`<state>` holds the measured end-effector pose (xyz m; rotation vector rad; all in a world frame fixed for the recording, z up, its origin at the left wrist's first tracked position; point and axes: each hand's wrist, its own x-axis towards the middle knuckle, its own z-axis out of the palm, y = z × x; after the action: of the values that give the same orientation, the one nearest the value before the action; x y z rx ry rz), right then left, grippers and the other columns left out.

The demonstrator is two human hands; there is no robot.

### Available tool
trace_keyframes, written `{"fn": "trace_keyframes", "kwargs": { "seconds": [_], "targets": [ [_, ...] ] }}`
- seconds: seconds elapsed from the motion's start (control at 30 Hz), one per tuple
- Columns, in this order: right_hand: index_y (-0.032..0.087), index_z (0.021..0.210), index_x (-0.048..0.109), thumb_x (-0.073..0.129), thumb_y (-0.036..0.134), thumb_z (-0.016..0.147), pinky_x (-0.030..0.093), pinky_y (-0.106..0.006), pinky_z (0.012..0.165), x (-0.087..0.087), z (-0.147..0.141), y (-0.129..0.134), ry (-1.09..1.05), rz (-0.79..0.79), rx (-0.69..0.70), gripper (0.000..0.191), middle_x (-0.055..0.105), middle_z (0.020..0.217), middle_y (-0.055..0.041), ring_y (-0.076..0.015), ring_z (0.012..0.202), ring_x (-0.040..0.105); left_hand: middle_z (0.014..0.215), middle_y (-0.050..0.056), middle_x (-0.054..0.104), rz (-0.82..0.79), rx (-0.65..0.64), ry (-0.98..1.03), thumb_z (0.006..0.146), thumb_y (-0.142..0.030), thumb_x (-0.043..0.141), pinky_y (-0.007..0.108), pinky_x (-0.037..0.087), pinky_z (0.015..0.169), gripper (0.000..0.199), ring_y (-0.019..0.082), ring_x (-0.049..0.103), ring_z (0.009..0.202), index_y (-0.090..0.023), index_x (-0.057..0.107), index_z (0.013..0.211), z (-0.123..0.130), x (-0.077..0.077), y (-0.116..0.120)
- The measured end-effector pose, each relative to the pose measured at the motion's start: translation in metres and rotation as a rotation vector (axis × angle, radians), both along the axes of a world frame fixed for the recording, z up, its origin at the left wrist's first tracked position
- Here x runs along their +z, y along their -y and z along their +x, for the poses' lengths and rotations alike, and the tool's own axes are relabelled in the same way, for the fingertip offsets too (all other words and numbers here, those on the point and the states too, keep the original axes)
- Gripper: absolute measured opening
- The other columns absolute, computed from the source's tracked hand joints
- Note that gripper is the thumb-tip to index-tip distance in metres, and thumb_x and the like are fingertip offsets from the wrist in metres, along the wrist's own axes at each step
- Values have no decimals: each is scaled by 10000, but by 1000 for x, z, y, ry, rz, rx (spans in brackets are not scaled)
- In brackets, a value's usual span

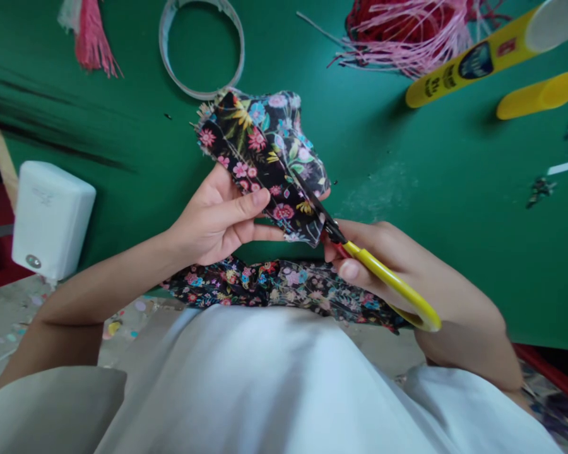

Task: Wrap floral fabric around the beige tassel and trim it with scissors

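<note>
A piece of black floral fabric (pixel 260 145) with frayed edges is pinched in my left hand (pixel 222 217), thumb on top and the other fingers beneath. My right hand (pixel 373 246) grips a pair of scissors (pixel 383 271) with yellow handles and dark blades. The blades lie across the fabric from its lower right corner, pointing up and to the left. How far apart they stand is hard to tell. A longer strip of the same floral fabric (pixel 284 284) lies along the table's near edge, below both hands.
On the green table (pixel 137 208) are a roll of tape (pixel 163 38), a white box-shaped device (pixel 52 214), a yellow glue tube (pixel 464 69), and a yellow cap (pixel 537 96). Pink and red strings (pixel 407 31) lie at the back, a pink tassel (pixel 92 41) at the upper left.
</note>
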<state>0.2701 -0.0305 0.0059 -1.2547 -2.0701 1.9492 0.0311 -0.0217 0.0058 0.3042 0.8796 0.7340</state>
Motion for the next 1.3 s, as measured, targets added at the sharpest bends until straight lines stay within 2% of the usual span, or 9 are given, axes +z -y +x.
{"fn": "trace_keyframes", "kwargs": {
  "seconds": [0.1,0.27,0.53,0.77,0.97,1.07,1.17,1.3],
  "targets": [
    [195,769,479,325,785,867,251,-247,451,-3,-1,0,-25,7,-18,618,482,553,28,-77,473,389,1417,38,545,-18,7,-3,839,-144,645,517,611,897,676,361,463,1383,-341,316,1395,0,1,-1],
    [194,738,468,346,761,880,227,-242,452,-5,-2,0,-53,7,-31,597,438,511,44,-72,455,368,1388,3,580,34,-16,44,871,-135,608,434,645,852,734,315,532,1332,-421,247,1442,-1,0,-2],
    [202,719,444,343,762,879,247,-234,451,-5,-6,-2,-57,-7,-21,592,438,528,38,-82,480,366,1362,4,604,39,-12,15,826,-193,701,467,629,904,791,331,507,1352,-431,276,1451,-2,-1,-2],
    [201,706,430,350,764,874,246,-224,448,-5,-8,-2,-78,-14,-31,593,407,533,44,-78,489,337,1373,-4,598,51,-22,14,846,-172,671,438,656,837,797,330,520,1342,-453,248,1460,-1,0,-2],
    [200,726,426,360,778,860,233,-224,425,-5,-9,-2,-109,-39,-61,598,396,533,51,-68,462,326,1335,11,624,58,-15,-13,830,-194,692,389,672,788,792,333,549,1314,-423,262,1455,-1,2,-1],
    [196,767,435,375,737,882,279,-229,437,-2,-11,-2,-131,-54,-37,557,454,564,32,-84,488,394,1366,38,603,17,-24,-55,799,-218,724,409,663,841,723,350,534,1326,-349,354,1406,0,3,1],
    [192,780,441,370,715,898,310,-229,450,0,-12,-2,-139,-49,-24,541,477,591,22,-86,506,416,1359,68,608,-13,-58,-68,793,-224,727,400,673,807,651,354,558,1300,-279,401,1353,1,3,3],
    [191,769,431,352,707,910,297,-218,428,1,-13,-2,-152,-4,-25,541,461,593,31,-67,481,365,1363,40,609,-25,-85,-60,795,-240,732,380,678,797,655,331,569,1295,-311,399,1354,2,4,6]
  ]
}}
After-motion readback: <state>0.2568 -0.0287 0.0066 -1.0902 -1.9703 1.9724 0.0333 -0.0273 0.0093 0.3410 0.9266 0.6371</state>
